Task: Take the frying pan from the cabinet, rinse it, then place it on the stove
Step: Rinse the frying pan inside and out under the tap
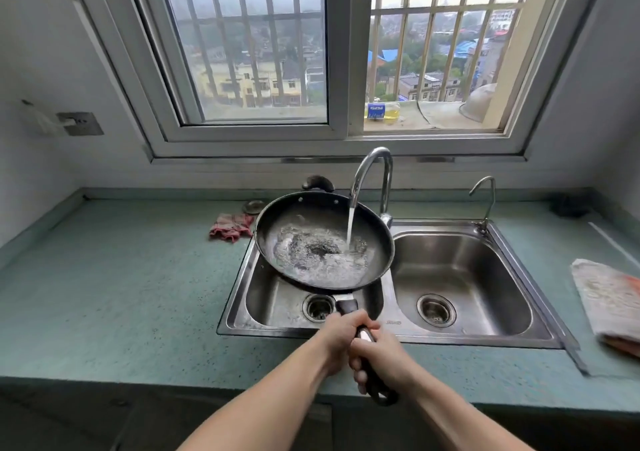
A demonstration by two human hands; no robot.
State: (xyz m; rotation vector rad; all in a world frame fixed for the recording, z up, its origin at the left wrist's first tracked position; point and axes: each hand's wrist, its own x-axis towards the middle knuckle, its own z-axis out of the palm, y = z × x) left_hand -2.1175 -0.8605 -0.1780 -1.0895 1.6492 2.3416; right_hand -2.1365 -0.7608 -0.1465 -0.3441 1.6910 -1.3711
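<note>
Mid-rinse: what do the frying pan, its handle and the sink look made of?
Frying pan: dark metal, matte black inside, possibly a nonstick coating; rivets show at the far rim. Handle: black, probably plastic, with a shiny metal band partway along. Sink: stainless steel, judging by its brushed, reflective grey finish.

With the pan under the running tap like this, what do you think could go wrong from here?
Water pools in the frying pan, held out only by its handle in the left hand and right hand; the growing weight may tip it.
The stream from the faucet may splash over the rim onto the countertop.
</note>
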